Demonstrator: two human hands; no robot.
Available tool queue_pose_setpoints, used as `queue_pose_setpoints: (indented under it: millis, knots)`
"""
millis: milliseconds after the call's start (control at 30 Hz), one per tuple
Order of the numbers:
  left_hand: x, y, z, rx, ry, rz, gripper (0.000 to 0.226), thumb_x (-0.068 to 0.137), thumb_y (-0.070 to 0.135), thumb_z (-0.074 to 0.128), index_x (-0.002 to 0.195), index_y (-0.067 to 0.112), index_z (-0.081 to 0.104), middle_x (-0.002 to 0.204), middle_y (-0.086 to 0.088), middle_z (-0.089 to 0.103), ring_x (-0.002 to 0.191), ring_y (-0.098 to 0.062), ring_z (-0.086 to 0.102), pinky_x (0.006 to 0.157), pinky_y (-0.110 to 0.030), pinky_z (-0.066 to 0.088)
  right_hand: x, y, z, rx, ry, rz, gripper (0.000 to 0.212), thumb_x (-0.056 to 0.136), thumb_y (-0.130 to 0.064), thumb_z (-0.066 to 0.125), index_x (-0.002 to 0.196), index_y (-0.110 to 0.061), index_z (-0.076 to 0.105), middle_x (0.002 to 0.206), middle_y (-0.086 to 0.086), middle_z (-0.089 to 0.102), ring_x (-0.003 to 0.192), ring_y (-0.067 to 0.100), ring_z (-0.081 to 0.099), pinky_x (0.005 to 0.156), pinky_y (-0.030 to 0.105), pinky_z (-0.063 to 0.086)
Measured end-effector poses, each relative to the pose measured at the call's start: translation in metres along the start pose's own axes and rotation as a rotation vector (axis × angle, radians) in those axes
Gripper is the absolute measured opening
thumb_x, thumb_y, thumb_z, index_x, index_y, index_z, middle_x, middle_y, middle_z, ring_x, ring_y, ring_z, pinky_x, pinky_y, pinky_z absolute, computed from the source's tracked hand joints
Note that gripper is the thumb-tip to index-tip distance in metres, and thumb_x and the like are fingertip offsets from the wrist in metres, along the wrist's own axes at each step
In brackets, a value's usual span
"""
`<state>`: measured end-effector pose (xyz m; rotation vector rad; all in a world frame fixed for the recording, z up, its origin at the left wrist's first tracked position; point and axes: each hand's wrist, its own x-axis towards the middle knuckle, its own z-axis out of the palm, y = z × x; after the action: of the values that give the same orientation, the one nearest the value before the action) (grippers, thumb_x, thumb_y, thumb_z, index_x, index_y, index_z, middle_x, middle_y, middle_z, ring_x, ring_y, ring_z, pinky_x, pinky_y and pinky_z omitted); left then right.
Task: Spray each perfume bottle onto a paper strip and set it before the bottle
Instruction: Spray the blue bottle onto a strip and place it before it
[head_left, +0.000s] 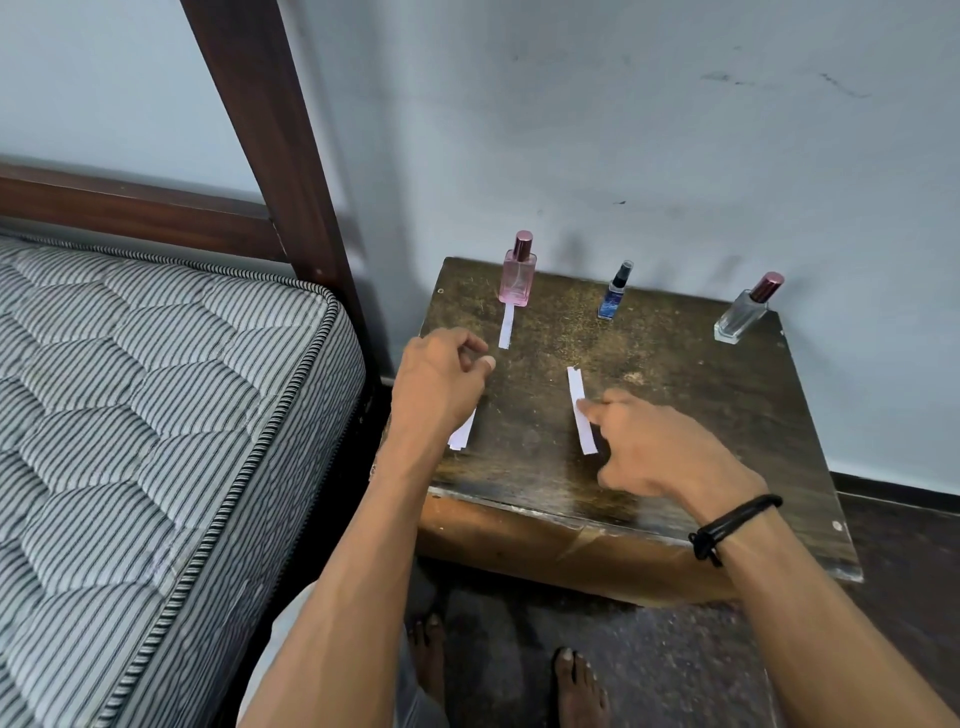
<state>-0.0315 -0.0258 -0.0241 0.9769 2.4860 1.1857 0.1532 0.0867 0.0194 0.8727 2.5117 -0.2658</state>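
Near the middle of the tabletop lies the paper strip I am after, flat, pointing roughly toward the small blue bottle but well short of it; my right grip has one fingertip at the strip's right edge with the other fingers loosely spread, and I cannot tell whether the paper is actually pinched or only touched. My left grip hovers with its fingers loosely curled, nothing in it that I can see.

Thin paper on a rough top is awkward, I think; a push from the side may slide or crease it rather than lift it.

Further out, the blue bottle is narrow and looks easy to tip with a careless reach; the clear bottle stands near the back right corner, where a knock could send it off. The pink bottle has its own strip laid just before it; a brushing hand could shift that and muddle which scent is which. My left wrist hangs over the spare strips at the tabletop's left edge; a sweep there might drop them down beside the mattress.
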Motion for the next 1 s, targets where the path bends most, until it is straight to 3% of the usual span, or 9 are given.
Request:
queue_pose_setpoints:
  millis: [67, 133, 267, 433, 633, 1000]
  knots:
    - [0.000, 0.001, 0.002, -0.010, -0.005, 0.048, 0.004, 0.088, 0.026, 0.072, 0.089, 0.029, 0.069, 0.073, 0.013, 0.058, 0.086, -0.020, 0.059, 0.085, -0.041, 0.052, 0.000, 0.005, 0.000, 0.053, -0.037, -0.005, 0.080, 0.089, -0.017, 0.068, 0.160, -0.025, 0.033, 0.146, -0.003, 0.046, 0.131, 0.032, 0.056, 0.106, 0.049, 0.050]
    - [-0.002, 0.005, 0.005, -0.005, -0.022, 0.109, 0.005, 0.088, 0.025, 0.071, 0.093, 0.027, 0.071, 0.078, 0.014, 0.060, 0.089, -0.019, 0.056, 0.086, -0.037, 0.050, 0.000, 0.011, -0.003, 0.148, -0.004, -0.009, 0.067, 0.094, -0.019, 0.066, 0.156, -0.026, 0.042, 0.140, 0.000, 0.056, 0.130, 0.029, 0.057, 0.109, 0.048, 0.047]
    - [-0.008, 0.016, 0.018, 0.031, -0.146, 0.254, 0.011, 0.088, 0.022, 0.072, 0.098, 0.025, 0.072, 0.086, 0.011, 0.058, 0.094, -0.017, 0.051, 0.089, -0.034, 0.046, 0.005, 0.023, -0.004, 0.268, 0.211, 0.016, 0.045, 0.098, -0.024, 0.066, 0.141, -0.037, 0.060, 0.112, -0.008, 0.068, 0.100, 0.018, 0.067, 0.096, 0.042, 0.055]
    - [-0.019, 0.023, 0.038, 0.182, -0.291, 0.378, 0.032, 0.089, 0.029, 0.069, 0.120, 0.019, 0.071, 0.116, 0.002, 0.061, 0.110, -0.021, 0.044, 0.100, -0.031, 0.038, 0.014, 0.021, 0.003, 0.288, 0.236, -0.007, 0.039, 0.092, -0.036, 0.075, 0.129, -0.040, 0.067, 0.091, -0.015, 0.058, 0.087, 0.016, 0.062, 0.077, 0.035, 0.051]
    - [-0.021, 0.022, 0.046, 0.259, -0.359, 0.375, 0.046, 0.089, 0.038, 0.070, 0.131, 0.020, 0.064, 0.128, 0.003, 0.053, 0.116, -0.021, 0.040, 0.102, -0.031, 0.037, 0.019, 0.018, 0.010, 0.235, 0.241, -0.002, 0.034, 0.090, -0.042, 0.075, 0.123, -0.038, 0.068, 0.105, -0.008, 0.061, 0.100, 0.024, 0.065, 0.086, 0.044, 0.057]
    - [-0.025, 0.022, 0.049, 0.296, -0.416, 0.350, 0.058, 0.087, 0.051, 0.070, 0.138, 0.027, 0.058, 0.133, 0.006, 0.046, 0.123, -0.022, 0.036, 0.107, -0.042, 0.037, 0.025, 0.024, 0.013, 0.255, 0.211, 0.049, 0.031, 0.084, -0.052, 0.079, 0.111, -0.043, 0.067, 0.102, -0.008, 0.065, 0.094, 0.020, 0.065, 0.084, 0.042, 0.058]
